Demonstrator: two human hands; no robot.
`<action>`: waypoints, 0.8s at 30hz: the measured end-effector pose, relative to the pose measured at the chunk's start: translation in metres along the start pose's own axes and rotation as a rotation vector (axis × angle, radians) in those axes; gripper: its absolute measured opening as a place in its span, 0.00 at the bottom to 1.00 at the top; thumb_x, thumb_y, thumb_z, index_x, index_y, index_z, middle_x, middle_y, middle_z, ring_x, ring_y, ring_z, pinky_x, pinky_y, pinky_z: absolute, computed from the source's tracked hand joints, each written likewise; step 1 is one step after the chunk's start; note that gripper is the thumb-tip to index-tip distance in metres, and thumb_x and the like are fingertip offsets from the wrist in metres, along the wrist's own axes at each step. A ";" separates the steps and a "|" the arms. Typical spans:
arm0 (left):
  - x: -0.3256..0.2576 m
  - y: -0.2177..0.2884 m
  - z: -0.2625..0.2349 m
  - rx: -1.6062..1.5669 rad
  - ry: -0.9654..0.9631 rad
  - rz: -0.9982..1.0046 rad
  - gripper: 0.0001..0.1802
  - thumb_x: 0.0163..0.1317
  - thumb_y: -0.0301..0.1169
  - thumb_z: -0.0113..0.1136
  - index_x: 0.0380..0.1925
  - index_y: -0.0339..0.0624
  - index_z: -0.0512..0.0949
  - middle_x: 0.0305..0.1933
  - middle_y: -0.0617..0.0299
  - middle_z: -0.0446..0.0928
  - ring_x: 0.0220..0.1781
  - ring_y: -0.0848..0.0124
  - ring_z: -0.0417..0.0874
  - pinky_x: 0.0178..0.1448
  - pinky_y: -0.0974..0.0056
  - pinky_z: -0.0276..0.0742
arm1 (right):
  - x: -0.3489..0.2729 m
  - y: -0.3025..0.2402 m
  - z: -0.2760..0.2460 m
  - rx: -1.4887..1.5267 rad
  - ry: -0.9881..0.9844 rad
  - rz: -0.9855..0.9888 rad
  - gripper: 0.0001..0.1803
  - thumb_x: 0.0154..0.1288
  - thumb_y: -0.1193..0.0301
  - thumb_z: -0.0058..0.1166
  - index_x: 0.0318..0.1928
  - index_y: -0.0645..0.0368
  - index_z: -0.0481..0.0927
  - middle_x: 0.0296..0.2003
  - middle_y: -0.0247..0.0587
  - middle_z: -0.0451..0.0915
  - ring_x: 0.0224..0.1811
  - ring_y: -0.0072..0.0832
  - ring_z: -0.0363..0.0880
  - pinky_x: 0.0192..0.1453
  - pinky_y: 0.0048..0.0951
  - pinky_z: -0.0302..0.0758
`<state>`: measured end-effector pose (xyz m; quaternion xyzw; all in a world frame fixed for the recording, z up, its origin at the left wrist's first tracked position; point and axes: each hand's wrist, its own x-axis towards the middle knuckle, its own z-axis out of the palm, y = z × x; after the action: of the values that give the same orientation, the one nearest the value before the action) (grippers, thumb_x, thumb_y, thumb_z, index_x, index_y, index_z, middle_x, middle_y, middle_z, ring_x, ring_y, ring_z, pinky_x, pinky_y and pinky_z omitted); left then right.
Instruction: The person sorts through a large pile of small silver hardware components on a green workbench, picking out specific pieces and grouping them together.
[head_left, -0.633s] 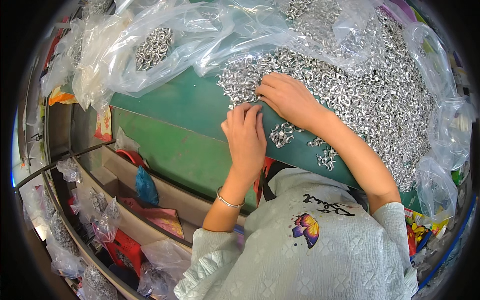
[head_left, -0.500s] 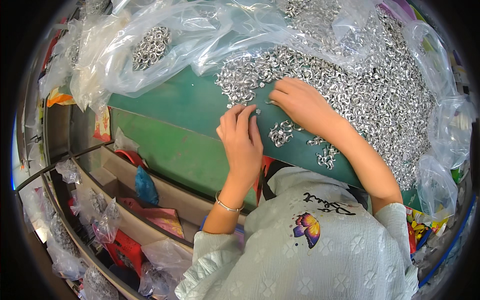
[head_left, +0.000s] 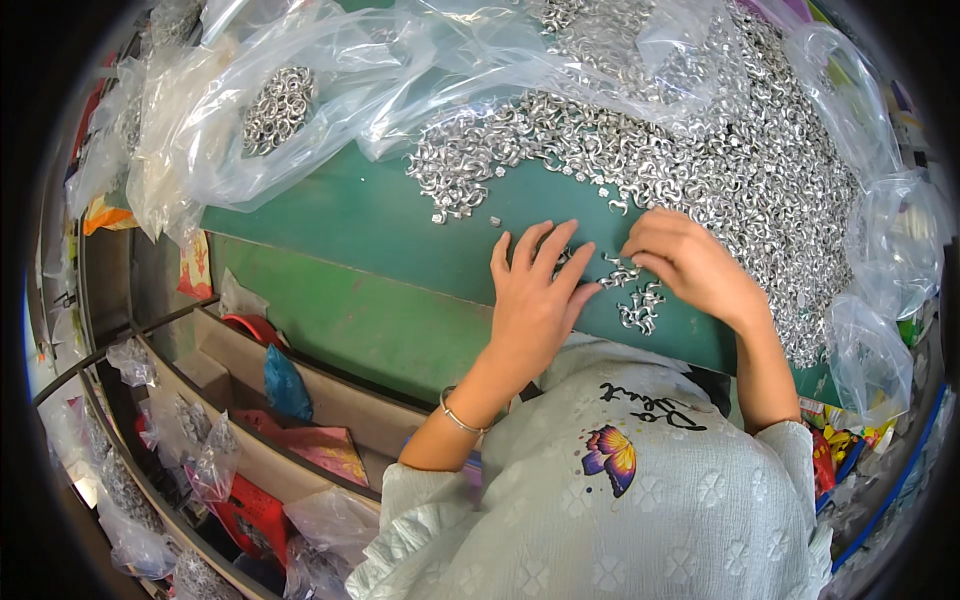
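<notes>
My left hand (head_left: 540, 290) lies low over the green tabletop (head_left: 320, 215), fingers spread. Beneath its fingers a few small curved silver metal pieces show, partly hidden. To its right, my right hand (head_left: 695, 268) has its fingertips drawn together beside a small group of the same pieces (head_left: 640, 308); whatever the fingers hold, if anything, is hidden. A large heap of these hook-like metal pieces (head_left: 780, 190) spreads behind and to the right of the hands. Its left end forms a looser cluster (head_left: 450, 170), and a tiny loose piece (head_left: 495, 221) lies apart from it.
Clear plastic sheeting (head_left: 400, 90) lies along the back of the table, covering part of the heap. At the back left, a batch of silver rings (head_left: 278, 112) shows through plastic. A compartmented drawer (head_left: 215, 375) at the left holds a blue bag (head_left: 287, 380) and other bags.
My left hand has moved right and nearer to me, its fingers opening out over the small pieces. My right hand has shifted right and nearer, away from the heap's edge to the small group.
</notes>
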<state>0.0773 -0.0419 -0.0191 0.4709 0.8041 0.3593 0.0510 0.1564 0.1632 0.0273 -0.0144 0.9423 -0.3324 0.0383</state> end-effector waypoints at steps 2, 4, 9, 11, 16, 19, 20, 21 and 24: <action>0.002 0.000 0.005 0.019 -0.006 0.016 0.21 0.54 0.29 0.68 0.50 0.45 0.79 0.61 0.58 0.72 0.64 0.55 0.69 0.70 0.42 0.55 | 0.003 0.001 -0.006 0.013 0.066 0.002 0.06 0.57 0.78 0.59 0.36 0.65 0.79 0.34 0.43 0.75 0.41 0.42 0.75 0.48 0.39 0.72; 0.002 -0.003 0.010 0.005 0.038 0.003 0.16 0.54 0.26 0.67 0.44 0.44 0.80 0.57 0.59 0.74 0.62 0.56 0.71 0.70 0.42 0.56 | 0.007 -0.005 0.004 -0.016 0.083 -0.013 0.08 0.57 0.78 0.59 0.38 0.65 0.79 0.36 0.44 0.76 0.42 0.43 0.75 0.49 0.39 0.73; -0.008 -0.016 0.010 0.007 0.170 -0.054 0.10 0.54 0.22 0.65 0.37 0.42 0.81 0.52 0.59 0.76 0.59 0.57 0.75 0.69 0.42 0.59 | 0.001 -0.008 0.005 0.059 -0.077 0.007 0.12 0.58 0.77 0.59 0.44 0.63 0.78 0.40 0.45 0.77 0.47 0.44 0.75 0.52 0.40 0.74; -0.007 -0.012 0.004 -0.034 0.222 -0.069 0.09 0.55 0.21 0.65 0.37 0.41 0.81 0.51 0.58 0.76 0.58 0.56 0.75 0.68 0.43 0.60 | 0.009 -0.005 0.003 0.144 -0.091 0.021 0.14 0.58 0.76 0.59 0.47 0.63 0.77 0.42 0.46 0.76 0.49 0.46 0.74 0.54 0.39 0.74; 0.007 -0.036 -0.023 0.138 0.471 -0.228 0.14 0.57 0.23 0.65 0.44 0.39 0.78 0.51 0.53 0.74 0.52 0.55 0.74 0.57 0.51 0.65 | 0.084 -0.017 0.034 -0.060 0.336 -0.315 0.16 0.58 0.72 0.61 0.48 0.57 0.79 0.51 0.40 0.75 0.57 0.41 0.71 0.60 0.43 0.68; 0.017 -0.046 -0.035 0.333 0.408 -0.350 0.13 0.57 0.22 0.65 0.44 0.38 0.79 0.49 0.53 0.75 0.52 0.54 0.75 0.57 0.56 0.70 | 0.118 -0.016 0.054 -0.256 0.318 -0.440 0.17 0.58 0.68 0.62 0.49 0.52 0.79 0.55 0.36 0.74 0.62 0.38 0.69 0.65 0.48 0.64; 0.018 -0.053 -0.038 0.293 0.400 -0.320 0.14 0.57 0.23 0.65 0.45 0.37 0.79 0.48 0.52 0.74 0.51 0.54 0.75 0.56 0.55 0.70 | 0.124 -0.012 0.055 -0.292 0.318 -0.441 0.17 0.58 0.67 0.62 0.49 0.51 0.79 0.55 0.36 0.74 0.61 0.38 0.69 0.65 0.49 0.64; 0.018 -0.062 -0.041 0.251 0.390 -0.289 0.15 0.57 0.23 0.65 0.45 0.37 0.78 0.47 0.51 0.74 0.50 0.54 0.75 0.55 0.55 0.70 | 0.129 -0.006 0.055 -0.329 0.320 -0.440 0.17 0.58 0.66 0.62 0.49 0.50 0.78 0.55 0.36 0.74 0.61 0.38 0.70 0.65 0.50 0.64; 0.028 -0.079 -0.043 0.105 0.371 -0.289 0.14 0.58 0.21 0.63 0.45 0.34 0.77 0.45 0.49 0.73 0.47 0.52 0.75 0.52 0.55 0.72 | 0.140 0.015 0.052 -0.414 0.364 -0.370 0.17 0.59 0.65 0.61 0.49 0.50 0.78 0.51 0.38 0.76 0.59 0.38 0.72 0.64 0.49 0.65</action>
<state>-0.0130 -0.0654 -0.0296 0.2790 0.8762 0.3865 -0.0714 0.0208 0.1349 -0.0316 -0.1330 0.9626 -0.1324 -0.1954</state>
